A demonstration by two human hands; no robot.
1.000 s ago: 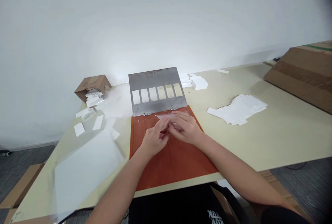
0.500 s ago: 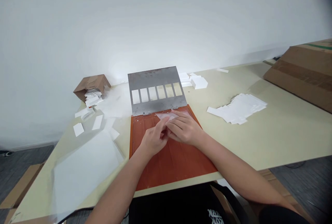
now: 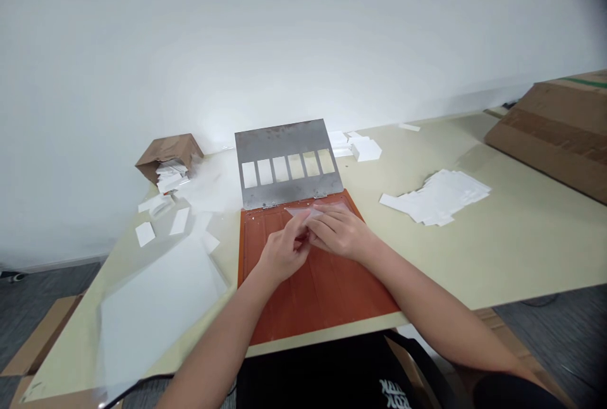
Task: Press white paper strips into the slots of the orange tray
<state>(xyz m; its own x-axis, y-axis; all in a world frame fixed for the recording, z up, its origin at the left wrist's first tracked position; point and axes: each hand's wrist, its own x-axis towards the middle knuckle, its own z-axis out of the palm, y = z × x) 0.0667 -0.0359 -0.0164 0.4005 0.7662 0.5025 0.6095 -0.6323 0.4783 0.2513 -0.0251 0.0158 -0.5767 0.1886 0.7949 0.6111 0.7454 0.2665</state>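
Both my hands meet over the orange-brown board (image 3: 294,308), fingers bent and close together. My left hand (image 3: 286,251) pinches the near edge of a thin translucent sheet (image 3: 298,212). From the right, my right hand (image 3: 340,232) is closed on the same sheet, its fingers covering most of it. Hinged to the board's far edge, a grey metal plate (image 3: 284,137) stands raised, with a row of several rectangular windows cut through it. White crumbs lie along the hinge side of the board.
Left of the board lie large translucent sheets (image 3: 156,314) and loose white cards (image 3: 145,234). A brown paper bag (image 3: 175,146) spills white pieces. To the right are a spread of white strips (image 3: 441,197), a white block (image 3: 366,149) and a large cardboard box (image 3: 559,124).
Both hands keep their hold on the translucent sheet with barely any movement. The whole view has shifted very slightly.
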